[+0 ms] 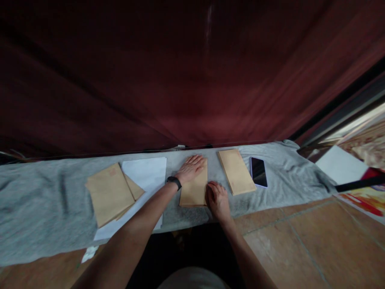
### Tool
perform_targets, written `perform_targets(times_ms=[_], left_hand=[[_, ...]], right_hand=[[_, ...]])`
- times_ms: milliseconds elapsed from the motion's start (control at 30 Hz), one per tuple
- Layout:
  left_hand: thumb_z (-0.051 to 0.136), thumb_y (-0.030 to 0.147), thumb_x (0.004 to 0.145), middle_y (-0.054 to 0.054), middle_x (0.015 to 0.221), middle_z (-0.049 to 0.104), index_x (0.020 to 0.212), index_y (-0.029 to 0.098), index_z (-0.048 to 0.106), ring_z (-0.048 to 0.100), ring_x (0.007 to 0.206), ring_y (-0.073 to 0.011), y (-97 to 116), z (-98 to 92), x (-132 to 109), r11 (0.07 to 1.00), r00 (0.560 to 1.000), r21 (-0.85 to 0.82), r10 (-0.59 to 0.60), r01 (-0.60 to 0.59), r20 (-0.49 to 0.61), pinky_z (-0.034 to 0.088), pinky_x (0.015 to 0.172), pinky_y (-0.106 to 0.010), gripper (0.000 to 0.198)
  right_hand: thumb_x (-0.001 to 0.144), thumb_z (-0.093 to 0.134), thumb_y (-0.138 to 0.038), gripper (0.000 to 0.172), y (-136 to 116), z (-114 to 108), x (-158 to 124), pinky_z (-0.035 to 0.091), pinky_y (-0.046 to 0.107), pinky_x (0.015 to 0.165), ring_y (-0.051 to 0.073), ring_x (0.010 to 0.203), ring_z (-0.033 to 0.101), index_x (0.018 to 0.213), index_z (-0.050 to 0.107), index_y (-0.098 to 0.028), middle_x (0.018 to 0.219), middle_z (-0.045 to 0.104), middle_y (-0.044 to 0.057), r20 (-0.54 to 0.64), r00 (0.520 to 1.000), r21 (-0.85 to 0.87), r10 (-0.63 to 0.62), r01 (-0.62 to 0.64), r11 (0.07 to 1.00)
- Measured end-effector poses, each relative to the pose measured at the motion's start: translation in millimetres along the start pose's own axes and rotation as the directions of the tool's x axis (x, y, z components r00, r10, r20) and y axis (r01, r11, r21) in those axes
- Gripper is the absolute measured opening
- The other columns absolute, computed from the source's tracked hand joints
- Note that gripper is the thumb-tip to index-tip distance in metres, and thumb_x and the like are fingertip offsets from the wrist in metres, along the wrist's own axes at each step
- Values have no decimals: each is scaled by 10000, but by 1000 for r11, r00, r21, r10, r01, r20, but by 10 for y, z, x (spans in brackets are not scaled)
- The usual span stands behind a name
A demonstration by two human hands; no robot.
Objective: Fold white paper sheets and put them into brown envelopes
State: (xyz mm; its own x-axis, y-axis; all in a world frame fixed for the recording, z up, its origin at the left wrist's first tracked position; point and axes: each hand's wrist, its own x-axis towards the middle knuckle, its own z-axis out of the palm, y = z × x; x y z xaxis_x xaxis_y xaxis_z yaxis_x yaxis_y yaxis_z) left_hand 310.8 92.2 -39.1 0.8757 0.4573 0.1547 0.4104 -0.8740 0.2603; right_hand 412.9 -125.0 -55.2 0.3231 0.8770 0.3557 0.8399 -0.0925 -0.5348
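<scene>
In front of me a brown paper envelope [192,192] lies on the grey cloth. Across its upper part rests my left hand [191,167], flat with the fingers stretched out; a dark band circles that wrist. My right hand [218,197] is at the envelope's right edge, its fingers curled in and touching the edge. Whether those fingers pinch the paper is hard to make out. To the right lies a neat stack of brown envelopes [237,171]. On the left, more brown envelopes [111,194] lie askew over white paper sheets [144,172].
A phone [259,171] with a pale purple edge lies right of the stack. The grey cloth [45,200] covers a long, narrow surface against a dark red panel [192,80]. Below is a tiled floor [288,245] with a white scrap [89,253]. Papers [341,164] lie at far right.
</scene>
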Motion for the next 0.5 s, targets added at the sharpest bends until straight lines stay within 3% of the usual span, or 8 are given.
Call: perform_targets(times_ms=[133, 500], left_hand=[[323, 405, 1038, -19, 1621, 360, 1551, 245, 361, 254, 1522, -206, -18, 47, 16, 999, 995, 8, 45, -46, 90, 145, 1258, -430, 539], [310, 389, 1049, -25, 1632, 339, 1552, 223, 352, 240, 1522, -145, 114, -48, -196, 982, 972, -23, 188, -186, 139, 116, 1255, -339, 531]], right_hand=[[990, 409, -172, 327, -23, -9, 11, 432, 376, 962, 232, 1097, 585, 1231, 630, -189, 1266, 662, 99, 9, 1000, -18, 12, -12, 1000], [993, 433, -175, 305, -59, -44, 15, 403, 365, 960, 230, 1071, 570, 1226, 629, -196, 1260, 656, 89, 44, 998, -31, 36, -35, 999]])
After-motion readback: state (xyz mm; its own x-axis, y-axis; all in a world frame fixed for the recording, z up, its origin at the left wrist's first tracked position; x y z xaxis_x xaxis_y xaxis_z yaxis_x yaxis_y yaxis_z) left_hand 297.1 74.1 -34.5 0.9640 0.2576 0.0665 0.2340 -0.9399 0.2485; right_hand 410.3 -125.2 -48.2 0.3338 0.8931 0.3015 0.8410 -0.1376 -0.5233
